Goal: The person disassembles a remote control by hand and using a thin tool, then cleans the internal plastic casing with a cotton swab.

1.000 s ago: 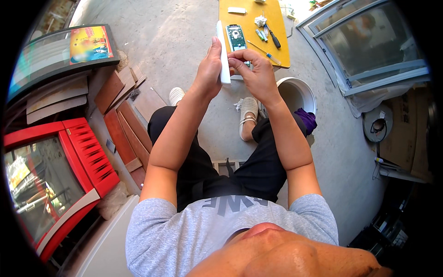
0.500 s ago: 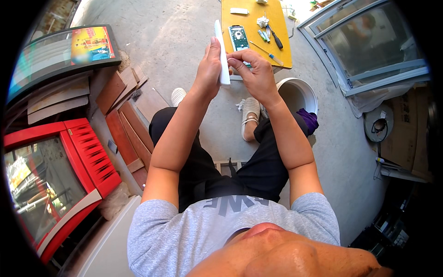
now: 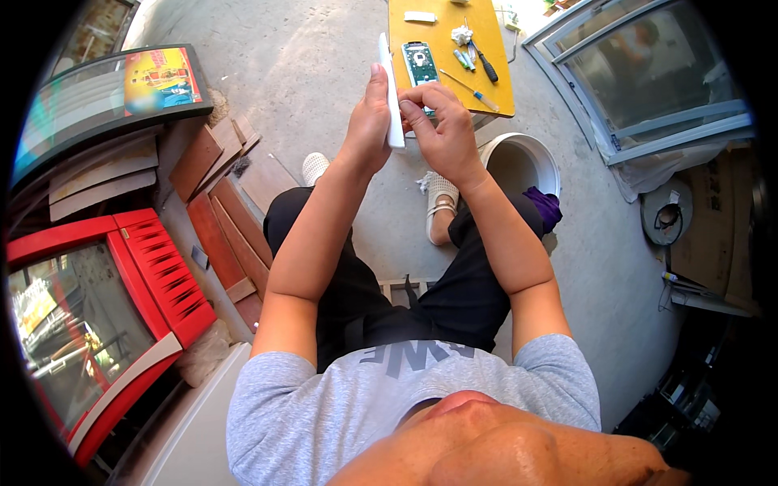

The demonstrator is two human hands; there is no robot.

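Note:
A thin white plastic panel (image 3: 392, 97) stands nearly edge-on in front of me. My left hand (image 3: 371, 117) grips it from the left side, thumb up along its face. On its other side my right hand (image 3: 442, 125) has thumb and forefinger pinched together close to the panel; what they hold, if anything, is hidden. Just beyond, a green circuit board (image 3: 419, 63) in a white housing lies on the yellow table (image 3: 454, 20). Beside it are a black-handled screwdriver (image 3: 488, 68), a thin screwdriver (image 3: 472, 91), batteries (image 3: 463, 60) and crumpled tissue (image 3: 461, 35).
A small white cover (image 3: 420, 16) lies at the table's far side. At my right knee stands a white bucket (image 3: 527, 158) with a purple cloth (image 3: 545, 208) on its rim. Wooden boards (image 3: 231, 227) and a red-framed cabinet (image 3: 166, 275) are at left, a window frame (image 3: 648, 130) at right.
My right hand has shifted slightly left and its fingers have moved a little against the panel. The left hand keeps its grip on the panel, almost unmoved.

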